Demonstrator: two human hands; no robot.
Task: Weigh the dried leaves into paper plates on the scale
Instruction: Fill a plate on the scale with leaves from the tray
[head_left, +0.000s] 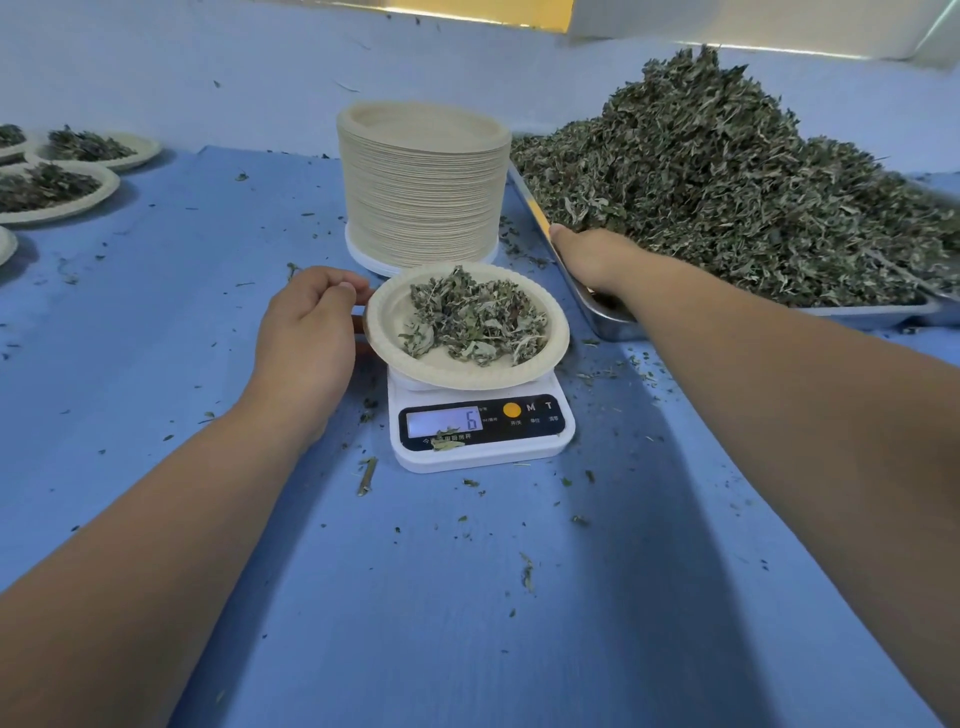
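At centre frame, a paper plate of dried leaves is pinched at its left rim by the left hand on the scale. The right hand is sunk into the leaf pile at right; its fingers are hidden, so their state cannot be told.

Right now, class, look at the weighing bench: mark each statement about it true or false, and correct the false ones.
1. The plate on the scale is empty. False: the paper plate holds dried leaves.
2. The scale's display shows 6. True.
3. The left hand is at the plate's left rim. True.
4. The right hand rests on the stack of plates. False: it reaches into the metal tray at the leaf pile.
5. The stack of unused plates stands behind the scale. True.
6. The filled plates sit at the far right. False: they are at the far left.
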